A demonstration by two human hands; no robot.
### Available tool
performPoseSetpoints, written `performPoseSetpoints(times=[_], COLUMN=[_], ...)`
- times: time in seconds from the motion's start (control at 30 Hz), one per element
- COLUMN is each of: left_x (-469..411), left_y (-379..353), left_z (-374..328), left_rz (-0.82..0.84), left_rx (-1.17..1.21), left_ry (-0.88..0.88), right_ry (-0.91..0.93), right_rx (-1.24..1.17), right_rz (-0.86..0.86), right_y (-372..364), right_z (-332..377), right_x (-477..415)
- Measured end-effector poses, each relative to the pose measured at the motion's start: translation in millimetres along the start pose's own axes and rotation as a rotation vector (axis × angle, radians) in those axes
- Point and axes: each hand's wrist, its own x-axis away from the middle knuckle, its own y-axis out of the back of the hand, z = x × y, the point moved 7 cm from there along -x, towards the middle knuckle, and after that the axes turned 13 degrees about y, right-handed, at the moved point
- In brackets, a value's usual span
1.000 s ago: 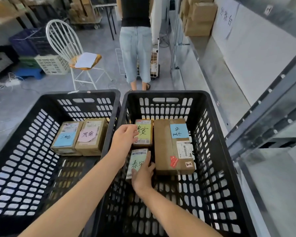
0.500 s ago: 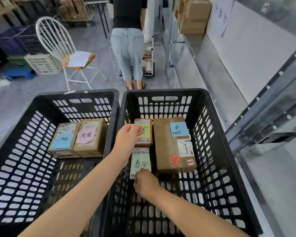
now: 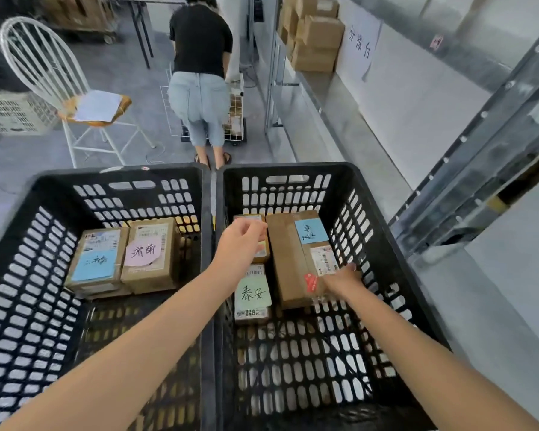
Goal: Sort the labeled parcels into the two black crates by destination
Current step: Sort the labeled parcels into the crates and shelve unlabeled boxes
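Note:
Two black crates stand side by side, the left crate and the right crate. In the left one lie a parcel with a blue label and a parcel with a pink label. The right one holds a small yellow-labelled parcel, a green-labelled parcel and a long brown parcel with a blue label. My left hand lies curled over the yellow-labelled parcel and hides most of it. My right hand grips the long parcel's near right corner.
A person stands just beyond the crates, bent over a wire cart. A white chair with papers stands at the far left. A metal rack and a shelf with stacked cartons run along the right.
My right hand has left the green-labelled parcel and moved right to the long brown parcel's near corner. My left hand stays on the yellow-labelled parcel. The person ahead has bent forward.

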Motion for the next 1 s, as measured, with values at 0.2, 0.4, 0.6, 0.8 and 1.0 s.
performPoseSetpoints(times=[0.2, 0.4, 0.6, 0.8, 1.0], left_x=[14.9, 34.3, 70.3, 134.9, 256.6], left_y=[25.2, 8.3, 8.6, -11.6, -90.6], left_z=[1.6, 2.2, -10.0, -39.7, -40.2], left_rz=[0.006, 0.192, 0.239, 0.288, 0.476], left_rx=[-0.252, -0.537, -0.705, -0.989, -0.984], left_ry=[-0.147, -0.267, -0.451, -0.775, -1.071], right_ry=[0.076, 0.269, 0.441, 0.48, 0.394], right_rx=[0.018, 0.059, 0.346, 0.524, 0.478], right_rz=[0.111, -0.086, -0.233, -0.362, -0.533], right_y=[-10.8, 31.3, 77.2, 126.6, 177.2], right_z=[14.5, 68.6, 78.7, 65.4, -2.3], right_x=[24.6, 88.0, 169.0, 252.1, 365.7])
